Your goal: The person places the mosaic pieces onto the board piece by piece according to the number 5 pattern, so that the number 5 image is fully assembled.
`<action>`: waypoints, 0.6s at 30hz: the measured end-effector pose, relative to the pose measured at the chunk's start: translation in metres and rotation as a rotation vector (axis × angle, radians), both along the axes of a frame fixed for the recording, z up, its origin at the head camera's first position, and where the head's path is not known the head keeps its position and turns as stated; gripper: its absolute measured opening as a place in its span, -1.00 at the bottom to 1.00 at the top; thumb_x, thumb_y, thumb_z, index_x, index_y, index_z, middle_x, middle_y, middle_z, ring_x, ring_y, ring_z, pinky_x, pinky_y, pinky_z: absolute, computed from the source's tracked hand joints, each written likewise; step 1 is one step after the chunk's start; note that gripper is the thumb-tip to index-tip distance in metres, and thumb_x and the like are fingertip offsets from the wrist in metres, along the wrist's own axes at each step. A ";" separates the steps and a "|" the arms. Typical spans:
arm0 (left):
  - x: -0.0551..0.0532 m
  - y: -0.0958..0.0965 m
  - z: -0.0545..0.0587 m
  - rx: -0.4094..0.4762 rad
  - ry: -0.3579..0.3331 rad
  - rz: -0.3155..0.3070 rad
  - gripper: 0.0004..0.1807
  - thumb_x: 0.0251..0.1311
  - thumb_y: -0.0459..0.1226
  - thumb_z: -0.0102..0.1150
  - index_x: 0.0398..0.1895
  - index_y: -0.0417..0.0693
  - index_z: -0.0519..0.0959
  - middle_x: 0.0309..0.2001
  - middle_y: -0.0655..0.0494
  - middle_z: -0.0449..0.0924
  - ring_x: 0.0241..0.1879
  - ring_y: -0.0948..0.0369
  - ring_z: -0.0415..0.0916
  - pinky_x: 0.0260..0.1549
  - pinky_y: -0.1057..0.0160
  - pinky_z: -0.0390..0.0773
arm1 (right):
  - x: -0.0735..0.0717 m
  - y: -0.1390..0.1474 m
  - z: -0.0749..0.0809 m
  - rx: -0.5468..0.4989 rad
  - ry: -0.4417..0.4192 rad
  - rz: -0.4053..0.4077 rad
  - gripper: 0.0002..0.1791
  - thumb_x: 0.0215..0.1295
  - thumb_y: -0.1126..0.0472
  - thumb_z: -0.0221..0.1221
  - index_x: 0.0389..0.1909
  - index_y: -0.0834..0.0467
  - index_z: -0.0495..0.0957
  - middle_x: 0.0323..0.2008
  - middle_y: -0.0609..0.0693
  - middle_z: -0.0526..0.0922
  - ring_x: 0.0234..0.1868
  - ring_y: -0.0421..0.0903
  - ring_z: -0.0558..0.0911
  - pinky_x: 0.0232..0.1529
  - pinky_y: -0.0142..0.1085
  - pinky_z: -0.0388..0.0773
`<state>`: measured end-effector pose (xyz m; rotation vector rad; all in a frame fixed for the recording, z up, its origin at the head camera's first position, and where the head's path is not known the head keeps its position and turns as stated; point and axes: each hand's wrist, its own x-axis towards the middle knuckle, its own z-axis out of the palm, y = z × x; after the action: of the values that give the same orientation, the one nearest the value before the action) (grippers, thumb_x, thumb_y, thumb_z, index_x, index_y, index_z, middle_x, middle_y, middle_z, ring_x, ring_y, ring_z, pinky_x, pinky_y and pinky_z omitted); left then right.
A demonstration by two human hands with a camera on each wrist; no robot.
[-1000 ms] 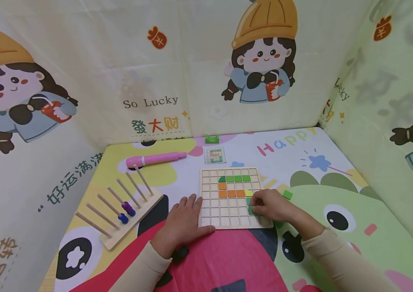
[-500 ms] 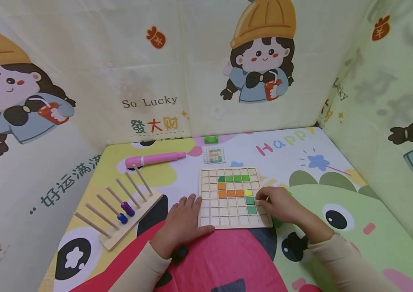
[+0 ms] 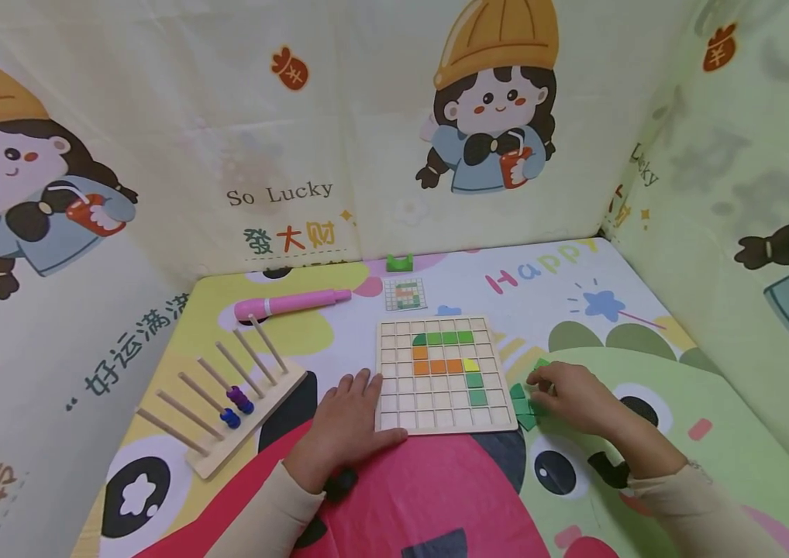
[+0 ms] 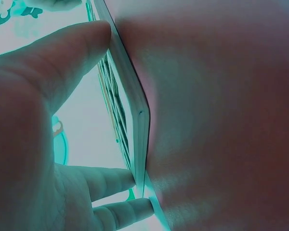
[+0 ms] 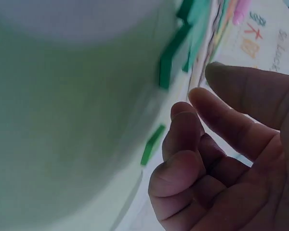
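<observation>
A wooden grid board (image 3: 397,399) lies on the table in the head view. Set into its cells are green tiles (image 3: 446,339) in a row, orange tiles (image 3: 439,366), a yellow tile (image 3: 471,365) and two darker green tiles (image 3: 475,380) below it. My left hand (image 3: 346,415) rests at the board's left side, fingers along that edge and thumb at the front edge. Loose green tiles (image 3: 523,408) lie off the board's right side, with my right hand (image 3: 576,395) over them. In the right wrist view its thumb (image 5: 245,89) and index finger are apart, nothing between them.
A small pattern card (image 3: 404,294) lies behind the board, with a green holder-like piece (image 3: 399,263) farther back. At the left stand a pink pen (image 3: 297,303), lying flat, and a wooden peg rack (image 3: 255,418) with blue and purple beads. Printed cloth walls surround the table.
My right hand has moved right, from the board's lower-right cells to the loose green tiles, uncovering the two darker green tiles. The left hand stays at the board's edge.
</observation>
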<state>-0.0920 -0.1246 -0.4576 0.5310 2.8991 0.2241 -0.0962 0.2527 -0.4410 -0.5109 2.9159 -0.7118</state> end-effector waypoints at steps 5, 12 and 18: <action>0.001 -0.001 0.001 0.009 -0.014 0.002 0.19 -0.02 0.37 0.38 0.58 -0.08 0.25 0.51 -0.15 0.27 0.44 -0.14 0.25 0.32 -0.24 0.43 | -0.009 -0.010 -0.004 0.056 -0.031 0.101 -0.68 0.23 0.28 0.37 0.02 0.11 0.72 -0.31 -0.10 0.60 -0.30 -0.18 0.49 -0.28 -0.26 0.48; 0.003 -0.001 0.001 0.010 -0.018 0.008 0.19 -0.02 0.37 0.38 0.58 -0.08 0.24 0.50 -0.15 0.27 0.44 -0.14 0.24 0.33 -0.25 0.42 | -0.020 -0.015 -0.001 0.117 -0.035 0.190 -0.78 0.20 0.36 0.38 -0.12 0.17 0.72 -0.29 -0.13 0.65 -0.27 -0.20 0.51 -0.21 -0.23 0.53; 0.002 0.000 0.002 0.016 -0.002 0.009 0.19 -0.03 0.37 0.39 0.58 -0.08 0.25 0.50 -0.15 0.27 0.44 -0.14 0.25 0.33 -0.24 0.42 | -0.025 -0.014 0.003 0.080 -0.105 0.149 -0.83 0.19 0.33 0.42 -0.20 0.20 0.69 -0.34 -0.10 0.64 -0.29 -0.15 0.52 -0.21 -0.20 0.56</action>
<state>-0.0898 -0.1250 -0.4561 0.5206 2.9006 0.2492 -0.1211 0.2390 -0.4380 -0.6522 2.7610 -0.5822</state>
